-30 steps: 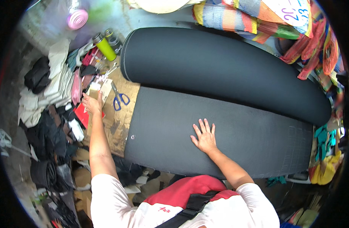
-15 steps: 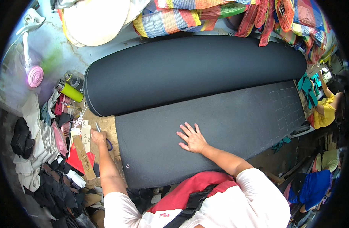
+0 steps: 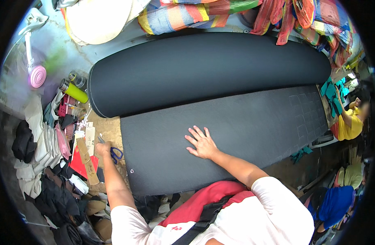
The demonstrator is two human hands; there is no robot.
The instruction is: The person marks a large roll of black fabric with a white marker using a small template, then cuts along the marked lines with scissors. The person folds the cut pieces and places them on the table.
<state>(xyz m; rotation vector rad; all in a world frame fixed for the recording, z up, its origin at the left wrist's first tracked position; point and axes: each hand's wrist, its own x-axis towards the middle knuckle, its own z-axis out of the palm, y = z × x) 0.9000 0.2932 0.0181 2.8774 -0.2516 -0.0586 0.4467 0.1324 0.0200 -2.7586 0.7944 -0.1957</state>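
Note:
My left hand [image 3: 102, 148] is closed around the middle of a pair of scissors at the left end of the table. The scissors' blue handle loops [image 3: 116, 154] stick out to the right of it, and a silvery tip shows above the fingers. My right hand [image 3: 204, 145] lies flat with fingers spread on the dark foam-like sheet [image 3: 167, 153]. That sheet stretches out from a thick black roll [image 3: 208, 71] along the back. Pale outlines of small shapes [image 3: 306, 112] are drawn on its right end, and a small light mark [image 3: 132, 171] sits near its left edge.
Brown card pieces [image 3: 87, 161] and a red sheet [image 3: 79, 166] lie left of my left hand. Beyond stand a green bottle [image 3: 75, 91] and a pink basket [image 3: 65, 107]. Folded cloth is heaped at the left. A person in yellow [image 3: 350, 124] is beyond the table's right end.
The scissors have turned in my left hand, so their blue loops show more fully. My right hand stays flat on the sheet. The whole view has shifted slightly.

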